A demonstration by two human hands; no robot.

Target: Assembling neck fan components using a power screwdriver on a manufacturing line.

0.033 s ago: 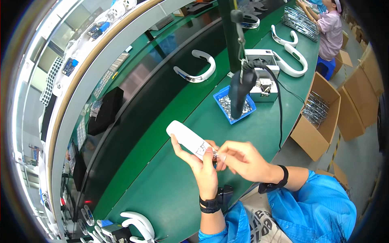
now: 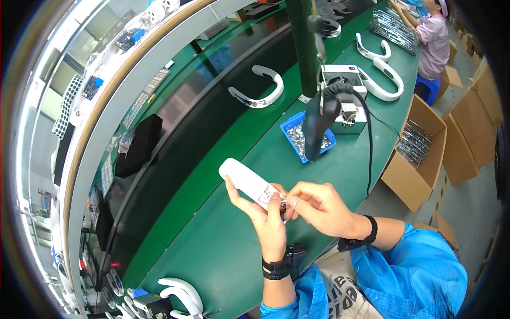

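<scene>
My left hand (image 2: 267,218) is wrapped round a white curved plastic housing (image 2: 245,179), tilted above the green bench with its rounded end pointing away to the left. Small dark and metallic parts (image 2: 283,204) show at the housing's near end, beside my left thumb. There my right hand (image 2: 322,209) has its thumb and forefinger pinched together. What sits between those fingertips is too small to make out. Beyond my hands a dark powered screwdriver (image 2: 320,125) hangs on a cord, partly over a blue tray (image 2: 293,123) of small metal parts.
Behind the tray stands a grey-green machine (image 2: 348,123). White U-shaped housings (image 2: 390,95) lie on the bench (image 2: 228,255), and another one (image 2: 273,95) on the dark belt (image 2: 212,127). At right, a carton (image 2: 406,183) holds metal rods. A co-worker (image 2: 433,45) sits at the far right.
The hanging screwdriver has swung slightly to the right. My right fingertips have shifted a little at the housing's near end; the left hand keeps its hold almost unmoved.
</scene>
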